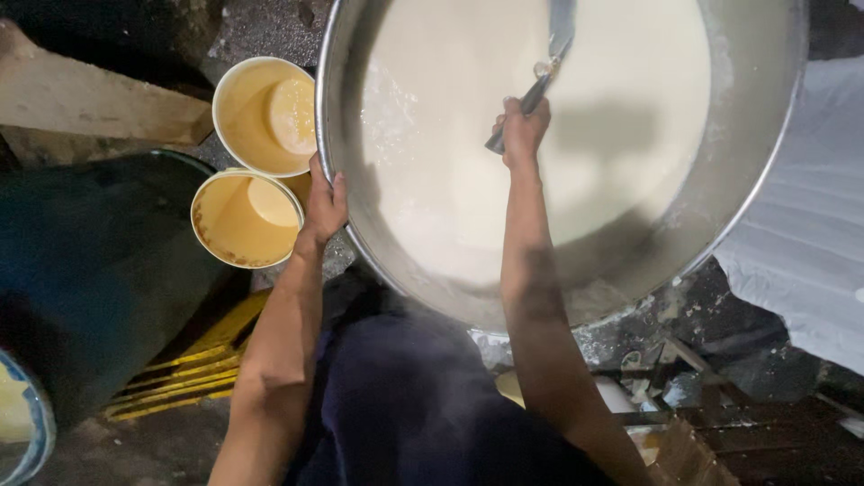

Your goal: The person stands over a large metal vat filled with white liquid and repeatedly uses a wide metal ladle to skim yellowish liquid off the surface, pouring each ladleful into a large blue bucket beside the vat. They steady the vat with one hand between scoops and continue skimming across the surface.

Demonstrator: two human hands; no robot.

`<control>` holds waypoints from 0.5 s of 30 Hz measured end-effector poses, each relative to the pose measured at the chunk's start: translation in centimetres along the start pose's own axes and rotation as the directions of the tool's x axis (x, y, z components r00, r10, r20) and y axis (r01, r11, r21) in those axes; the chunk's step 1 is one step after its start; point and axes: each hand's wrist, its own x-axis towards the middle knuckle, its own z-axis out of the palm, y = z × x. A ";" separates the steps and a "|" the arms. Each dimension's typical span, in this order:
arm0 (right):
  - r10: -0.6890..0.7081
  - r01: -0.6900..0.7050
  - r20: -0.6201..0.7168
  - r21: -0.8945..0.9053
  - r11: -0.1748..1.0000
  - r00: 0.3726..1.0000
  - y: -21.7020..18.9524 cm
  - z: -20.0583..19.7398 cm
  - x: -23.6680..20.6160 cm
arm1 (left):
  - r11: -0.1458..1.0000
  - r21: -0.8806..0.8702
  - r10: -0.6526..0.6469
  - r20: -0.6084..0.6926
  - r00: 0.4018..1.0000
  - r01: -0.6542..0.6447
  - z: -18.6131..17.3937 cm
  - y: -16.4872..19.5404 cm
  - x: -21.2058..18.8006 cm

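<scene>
A very large metal basin (pixel 738 171) holds a wide pool of pale cream-coloured liquid (pixel 468 180). My right hand (pixel 522 130) reaches over the liquid and grips the handle of a long metal spatula (pixel 551 56), whose flat blade points toward the far side of the basin. My left hand (pixel 324 205) clasps the basin's near left rim, thumb inside. My dark-clothed lap shows below the basin.
Two round buckets (pixel 236 99) (pixel 216 229) with yellowish liquid stand just left of the basin, close to my left hand. A dark green drum (pixel 90 270) is further left. White sheeting (pixel 810 234) lies on the right. Wooden slats and debris lie at lower right.
</scene>
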 end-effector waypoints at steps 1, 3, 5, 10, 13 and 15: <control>0.003 -0.003 0.016 -0.013 1.000 1.000 0.3 0.2 0.0 | 1.000 0.000 0.002 -0.007 1.000 -0.002 0.0 -0.1 0.0; 0.015 -0.014 0.036 -0.043 0.999 0.999 0.9 0.5 -0.1 | 0.999 -0.006 -0.033 -0.008 0.999 0.033 0.1 -0.4 -0.1; 0.034 -0.030 0.048 -0.077 0.997 0.998 1.6 0.7 -0.3 | 0.994 -0.014 -0.107 0.002 0.994 0.107 0.1 -0.5 -0.3; 0.060 -0.040 0.151 -0.133 0.990 0.987 3.1 0.5 -1.3 | 0.995 -0.059 -0.083 0.010 0.996 0.084 0.1 -0.9 -0.5; 0.105 -0.070 0.183 -0.188 0.980 0.977 3.9 0.3 -2.0 | 0.995 -0.078 -0.061 0.009 0.998 0.061 0.1 -1.1 -0.6; 0.125 -0.074 0.195 -0.248 0.966 0.973 4.3 0.1 -2.5 | 0.995 -0.082 -0.051 0.009 0.999 0.051 0.1 -1.2 -0.6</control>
